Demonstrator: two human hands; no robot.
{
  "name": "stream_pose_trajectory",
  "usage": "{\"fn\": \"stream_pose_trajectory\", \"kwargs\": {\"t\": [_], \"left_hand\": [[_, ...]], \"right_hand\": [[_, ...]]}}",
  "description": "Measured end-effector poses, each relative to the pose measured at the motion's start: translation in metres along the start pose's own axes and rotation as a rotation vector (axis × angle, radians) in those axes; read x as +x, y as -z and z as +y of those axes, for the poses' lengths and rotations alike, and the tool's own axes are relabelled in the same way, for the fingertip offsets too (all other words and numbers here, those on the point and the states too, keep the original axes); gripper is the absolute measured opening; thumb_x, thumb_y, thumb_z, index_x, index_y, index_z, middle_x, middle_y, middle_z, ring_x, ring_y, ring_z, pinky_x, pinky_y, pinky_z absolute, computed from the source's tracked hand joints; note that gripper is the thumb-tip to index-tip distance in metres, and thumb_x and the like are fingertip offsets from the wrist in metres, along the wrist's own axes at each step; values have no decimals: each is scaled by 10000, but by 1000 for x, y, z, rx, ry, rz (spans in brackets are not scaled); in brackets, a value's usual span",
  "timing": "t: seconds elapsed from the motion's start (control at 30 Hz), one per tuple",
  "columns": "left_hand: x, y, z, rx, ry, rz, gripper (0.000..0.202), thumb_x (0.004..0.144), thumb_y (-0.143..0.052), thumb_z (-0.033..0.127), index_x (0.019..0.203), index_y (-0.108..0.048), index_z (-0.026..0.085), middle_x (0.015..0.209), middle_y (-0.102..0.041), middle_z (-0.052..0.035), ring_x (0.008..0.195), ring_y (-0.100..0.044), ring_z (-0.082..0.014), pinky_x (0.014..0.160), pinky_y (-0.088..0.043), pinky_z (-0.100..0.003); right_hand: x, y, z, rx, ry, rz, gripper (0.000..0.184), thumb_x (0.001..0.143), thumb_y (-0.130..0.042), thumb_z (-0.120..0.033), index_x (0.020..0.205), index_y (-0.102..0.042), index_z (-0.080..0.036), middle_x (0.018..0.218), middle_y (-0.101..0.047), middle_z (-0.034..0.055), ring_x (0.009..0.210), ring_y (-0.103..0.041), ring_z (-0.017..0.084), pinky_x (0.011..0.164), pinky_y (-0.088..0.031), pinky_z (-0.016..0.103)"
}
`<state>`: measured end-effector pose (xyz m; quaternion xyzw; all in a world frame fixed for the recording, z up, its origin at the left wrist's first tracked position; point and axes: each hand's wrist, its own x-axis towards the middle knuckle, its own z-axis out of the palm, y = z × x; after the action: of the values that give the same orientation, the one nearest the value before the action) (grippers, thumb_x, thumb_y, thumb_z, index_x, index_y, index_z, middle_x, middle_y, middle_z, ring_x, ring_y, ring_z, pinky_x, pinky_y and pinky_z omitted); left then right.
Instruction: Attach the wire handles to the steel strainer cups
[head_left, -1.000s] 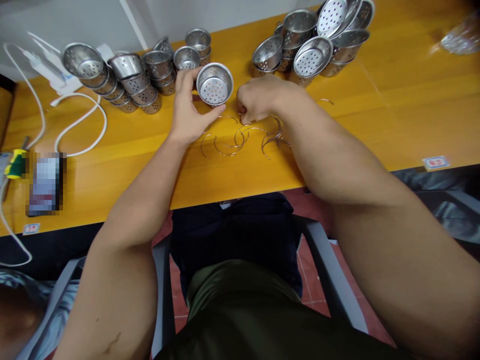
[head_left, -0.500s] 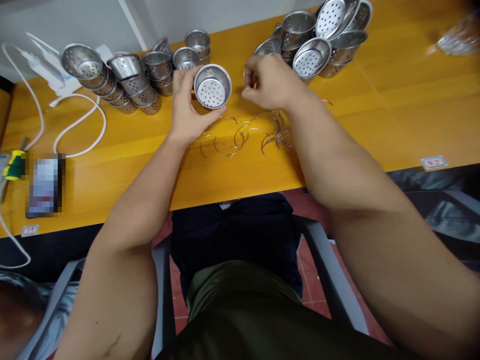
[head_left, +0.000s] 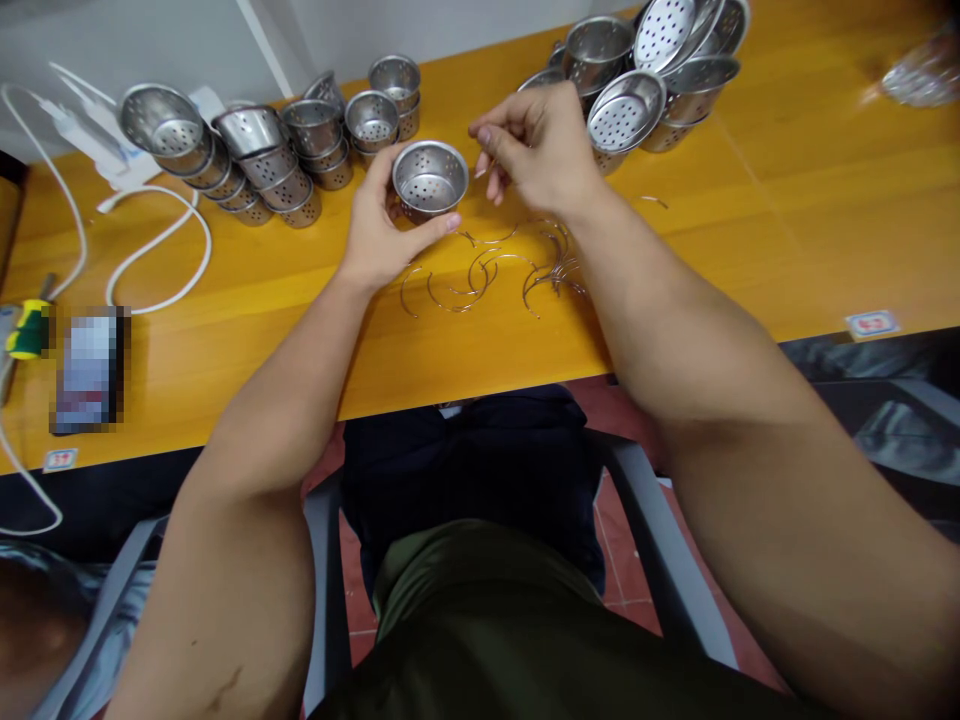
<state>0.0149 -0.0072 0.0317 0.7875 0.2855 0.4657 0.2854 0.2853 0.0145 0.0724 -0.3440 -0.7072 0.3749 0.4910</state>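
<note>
My left hand [head_left: 381, 222] is wrapped round a perforated metal cup [head_left: 430, 180], thumb at the near side of its rim. The cup is off the table with its mouth turned up toward me, holes showing in its bottom and wall. Just right of the cup, apart from it, my right hand [head_left: 536, 145] is closed in a pinch of thumb and forefinger, the other fingers loosely curled. Whatever lies between those fingertips is too small to make out. Below both hands, several thin curved wires [head_left: 480, 280] lie loose on the wooden table [head_left: 465, 360].
Stacked perforated cups [head_left: 259, 160] stand at the back left, and more cups [head_left: 626, 110] pile up behind my right hand. A power strip [head_left: 112, 160] with white cables, a phone [head_left: 86, 370] and a yellow-green tool handle [head_left: 28, 330] lie left. Clear plastic [head_left: 922, 75] sits far right.
My left hand has tilted the cup, so more of its inner wall shows. My right hand has risen slightly, with its lower fingers now uncurled a little.
</note>
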Motion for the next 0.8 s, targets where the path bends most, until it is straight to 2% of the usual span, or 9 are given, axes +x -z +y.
{"fn": "stream_pose_trajectory", "kwargs": {"t": [0.1,0.17,0.23,0.3,0.4,0.47,0.57,0.63,0.8], "left_hand": [[1,0,10,-52,19,51,935,784,-1030,780,1588,-629,524,1439,-797,39,1591,-532,-404,1337,-474,-701],[3,-1,9,-81,30,81,1006,740,-1081,807,1573,-634,462,1483,-777,31,1593,-503,-392,1391,-426,-677],[4,-2,7,-97,32,95,1043,723,-1106,826,1558,-631,419,1503,-760,22,1602,-482,-378,1428,-382,-649],[6,-3,6,-109,19,104,1069,704,-1130,817,1546,-622,396,1527,-743,18,1595,-488,-371,1444,-354,-637],[6,-4,5,-104,-3,133,1082,652,-1144,839,1511,-645,410,1585,-726,28,1559,-531,-375,1434,-379,-627],[6,-3,5,-97,-42,151,1063,656,-1129,861,1504,-658,424,1599,-726,37,1535,-555,-373,1421,-394,-629],[5,-3,2,-83,-104,124,1036,753,-1085,851,1562,-618,402,1634,-702,35,1538,-546,-357,1420,-363,-646],[4,-2,-1,-68,-109,112,1031,783,-1074,839,1585,-600,398,1660,-688,36,1551,-536,-356,1422,-359,-649],[4,-2,-12,-108,-141,122,979,774,-1114,740,1580,-622,480,1624,-711,89,1527,-563,-359,1408,-394,-691]], "right_hand": [[1,5,2,48,-28,-45,347,1082,-886,-547,1112,-684,-267,700,-708,-32,439,-574,209,398,-407,363],[2,6,5,92,-52,-53,406,1031,-950,-545,1109,-652,-281,725,-728,-31,494,-645,230,447,-528,377],[3,3,10,144,-61,-48,489,879,-1035,-512,1074,-644,-293,825,-791,6,666,-774,274,624,-685,439],[5,0,15,210,-53,-25,541,733,-1070,-439,1059,-660,-301,960,-845,40,890,-841,304,880,-744,496],[8,-1,19,283,-40,-6,548,670,-1062,-386,1059,-683,-316,1094,-868,46,1083,-828,301,1127,-689,523],[9,1,19,277,-42,-16,519,684,-1062,-408,1049,-699,-336,1098,-866,31,1075,-815,296,1157,-668,532],[8,5,15,253,-59,-6,471,710,-1077,-529,992,-742,-354,1084,-865,34,1042,-813,310,1154,-664,555],[7,6,10,251,-69,8,466,715,-1081,-594,972,-767,-366,1092,-871,40,1103,-821,332,1152,-666,557],[0,1,-9,360,-42,40,485,690,-1033,-409,1071,-740,-350,1240,-867,28,1398,-778,315,1275,-608,484]]}}
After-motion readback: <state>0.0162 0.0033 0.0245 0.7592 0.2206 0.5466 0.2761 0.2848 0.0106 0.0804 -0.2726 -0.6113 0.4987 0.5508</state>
